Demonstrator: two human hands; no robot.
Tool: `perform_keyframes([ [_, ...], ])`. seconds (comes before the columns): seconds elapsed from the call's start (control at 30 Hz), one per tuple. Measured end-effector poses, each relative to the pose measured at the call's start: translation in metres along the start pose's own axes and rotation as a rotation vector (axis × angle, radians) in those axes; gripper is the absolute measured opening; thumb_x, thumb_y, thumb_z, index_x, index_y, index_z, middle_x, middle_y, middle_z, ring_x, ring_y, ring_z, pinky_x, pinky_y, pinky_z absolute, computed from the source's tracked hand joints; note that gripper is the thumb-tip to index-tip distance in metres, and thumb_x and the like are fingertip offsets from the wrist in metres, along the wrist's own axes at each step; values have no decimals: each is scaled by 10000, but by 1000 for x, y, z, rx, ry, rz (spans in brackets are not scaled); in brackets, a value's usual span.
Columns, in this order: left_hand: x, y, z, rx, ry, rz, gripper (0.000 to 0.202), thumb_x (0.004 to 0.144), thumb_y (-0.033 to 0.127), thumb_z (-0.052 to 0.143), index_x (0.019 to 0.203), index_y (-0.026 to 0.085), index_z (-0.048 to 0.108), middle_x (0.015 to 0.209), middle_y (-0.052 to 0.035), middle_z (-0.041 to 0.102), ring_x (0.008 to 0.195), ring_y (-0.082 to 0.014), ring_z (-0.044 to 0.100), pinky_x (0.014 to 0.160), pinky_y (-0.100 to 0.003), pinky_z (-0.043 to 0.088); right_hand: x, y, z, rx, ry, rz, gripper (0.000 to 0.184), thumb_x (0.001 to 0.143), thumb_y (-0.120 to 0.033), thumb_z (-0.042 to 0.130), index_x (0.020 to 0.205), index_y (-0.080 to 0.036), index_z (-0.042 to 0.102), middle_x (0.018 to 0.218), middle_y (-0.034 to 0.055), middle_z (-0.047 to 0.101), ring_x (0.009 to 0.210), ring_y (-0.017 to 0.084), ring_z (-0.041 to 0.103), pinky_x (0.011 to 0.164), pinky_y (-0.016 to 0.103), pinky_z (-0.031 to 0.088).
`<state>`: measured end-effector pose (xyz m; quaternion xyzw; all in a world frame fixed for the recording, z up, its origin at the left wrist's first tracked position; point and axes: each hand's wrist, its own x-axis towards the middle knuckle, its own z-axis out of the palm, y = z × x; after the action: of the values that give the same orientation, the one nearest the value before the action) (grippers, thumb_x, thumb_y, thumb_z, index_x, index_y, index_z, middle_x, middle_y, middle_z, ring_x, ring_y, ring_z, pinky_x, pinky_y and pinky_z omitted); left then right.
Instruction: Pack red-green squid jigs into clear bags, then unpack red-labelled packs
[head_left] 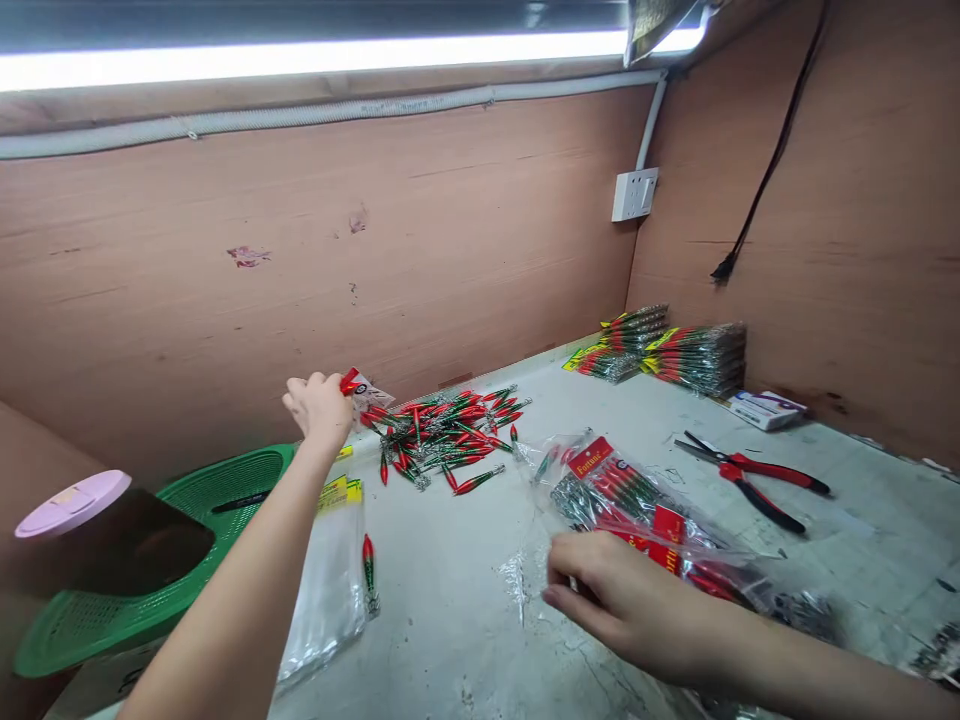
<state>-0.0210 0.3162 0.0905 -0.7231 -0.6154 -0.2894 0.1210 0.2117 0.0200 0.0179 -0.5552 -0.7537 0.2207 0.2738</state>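
Note:
My left hand (321,404) reaches out to the back of the bench, fingers closed round a small clear packet with a red header (363,387). Just right of it lies a loose pile of red and green lures (450,430). One lone lure (369,570) lies nearer me beside a stack of empty clear bags (330,590). My right hand (611,595) rests low on the bench, fingers curled on the edge of a big clear bag of packed lures with red labels (637,500).
A green plastic basket (187,540) sits at the left with a pink lid (71,503) over it. Red-handled pliers (750,475) lie at the right. Stacks of packed lures (675,352) and a small white box (765,408) stand by the plywood walls.

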Motion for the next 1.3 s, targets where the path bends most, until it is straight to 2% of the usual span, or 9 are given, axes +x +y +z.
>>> perform_keyframes([
  [0.17, 13, -2, -29, -179, 118, 10, 117, 784, 249, 527, 805, 137, 552, 1014, -109, 625, 1179, -363, 463, 1011, -537, 330, -44, 78, -24, -411, 239, 129, 185, 868, -187, 451, 829, -189, 631, 878, 114, 652, 804, 245, 612, 723, 387, 490],
  [0.33, 1, 31, -39, -563, 123, 15, 268, 773, 252, 482, 1020, 173, 418, 872, 2, 611, 867, -220, 654, 768, -403, 512, -42, 107, -69, -631, 205, 281, 279, 828, -137, 537, 1081, -158, 654, 1313, 159, 516, 1235, 317, 426, 995, 496, 393],
  [0.47, -60, 83, -41, -850, -150, 272, 355, 668, 281, 536, 1016, 226, 489, 733, 26, 638, 587, -155, 619, 590, -290, 515, -32, 98, -70, -623, 124, 308, 170, 811, -179, 623, 956, -194, 712, 1189, 116, 568, 1152, 276, 462, 951, 407, 414],
  [0.63, -162, 154, -42, -858, -937, 742, 178, 755, 337, 567, 753, 196, 676, 728, -36, 713, 665, -179, 649, 628, -266, 490, -24, 88, -67, -585, 87, 413, 205, 896, -241, 531, 851, -164, 716, 937, 109, 623, 985, 237, 533, 827, 328, 420],
  [0.77, -213, 206, -18, -579, -1055, 573, 229, 693, 360, 678, 822, 172, 702, 761, -84, 727, 736, -244, 666, 663, -305, 467, -35, 87, -76, -553, 97, 587, 252, 908, -246, 486, 810, -158, 701, 857, 112, 658, 873, 212, 586, 717, 279, 410],
  [0.9, -231, 240, 6, -568, -1048, 477, 547, 591, 292, 766, 1084, 100, 624, 908, -155, 722, 849, -307, 664, 682, -334, 469, -62, 87, -79, -453, 38, 712, 269, 860, -252, 538, 646, -160, 673, 597, 69, 634, 568, 164, 563, 529, 250, 342],
  [0.97, -233, 245, 7, -611, -1036, 481, 549, 592, 194, 749, 1112, 103, 600, 933, -143, 715, 866, -288, 660, 697, -318, 468, -77, 85, -80, -387, 37, 685, 273, 871, -240, 520, 658, -160, 671, 624, 62, 647, 586, 163, 575, 542, 245, 353],
  [1.1, -231, 224, -15, -751, -993, 567, 38, 757, 180, 608, 775, 176, 641, 815, -58, 664, 774, -195, 626, 686, -264, 452, -102, 76, -85, -247, 101, 564, 316, 948, -291, 414, 849, -163, 685, 834, 62, 679, 784, 172, 610, 701, 253, 428],
  [1.3, -234, 158, -54, -1085, -574, 563, 150, 871, 256, 521, 780, 196, 624, 750, -34, 589, 664, -151, 581, 596, -237, 460, -119, 47, -83, 242, 222, 200, 369, 877, -527, 554, 894, -177, 672, 817, 29, 605, 716, 133, 540, 649, 246, 430],
])
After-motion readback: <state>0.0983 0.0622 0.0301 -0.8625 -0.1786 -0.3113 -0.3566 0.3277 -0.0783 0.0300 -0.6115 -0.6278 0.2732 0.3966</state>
